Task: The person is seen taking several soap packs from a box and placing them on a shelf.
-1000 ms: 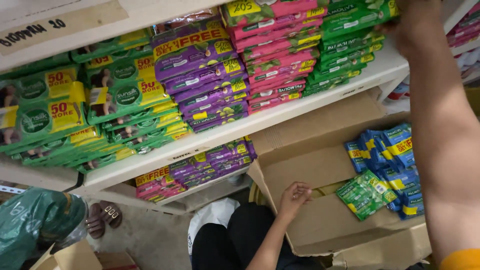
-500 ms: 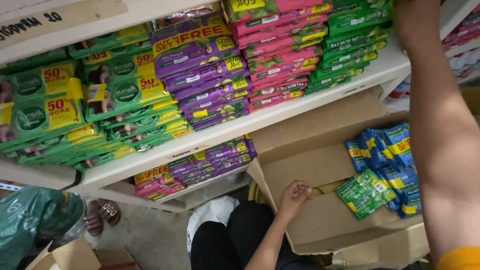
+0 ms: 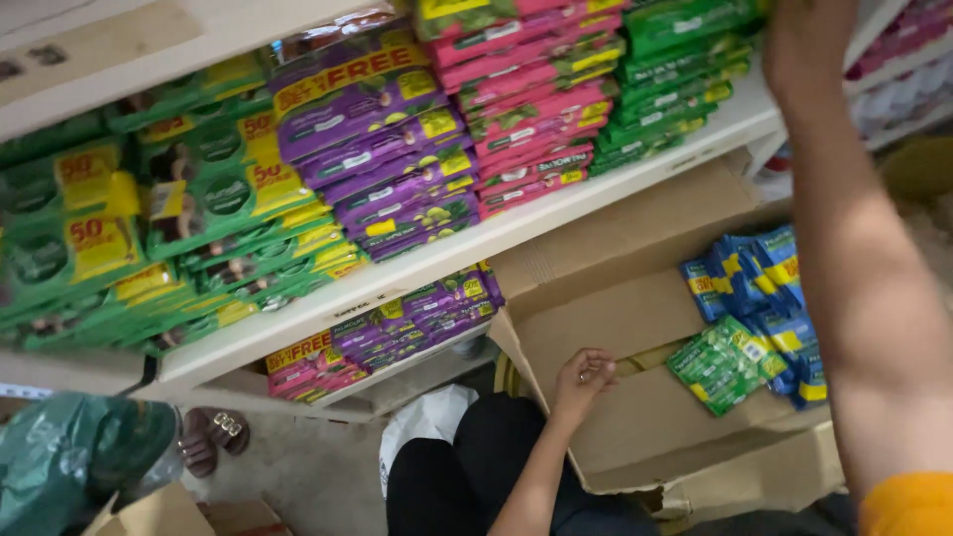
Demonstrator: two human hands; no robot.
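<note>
My right hand (image 3: 809, 45) is raised to the white shelf (image 3: 476, 243) and rests on the stack of green packets (image 3: 675, 84) at its right end; the fingers are hidden among the packets. My left hand (image 3: 583, 380) hangs low over the open cardboard box (image 3: 615, 318), fingers curled, touching the inner flap with nothing visible in it. Inside the box lie a bundle of green packets (image 3: 723, 363) and blue packets (image 3: 764, 288).
The shelf carries stacks of pink packets (image 3: 526, 109), purple packets (image 3: 392, 159) and green packets (image 3: 179, 238). A lower shelf holds more purple and pink packets (image 3: 397, 328). On the floor are a sandalled foot (image 3: 213, 437), a green plastic bag (image 3: 69, 457), a white bag (image 3: 427, 427).
The view has drifted slightly. My right arm stays up at the green stack and my left hand stays on the box flap, its fingers curling a little more.
</note>
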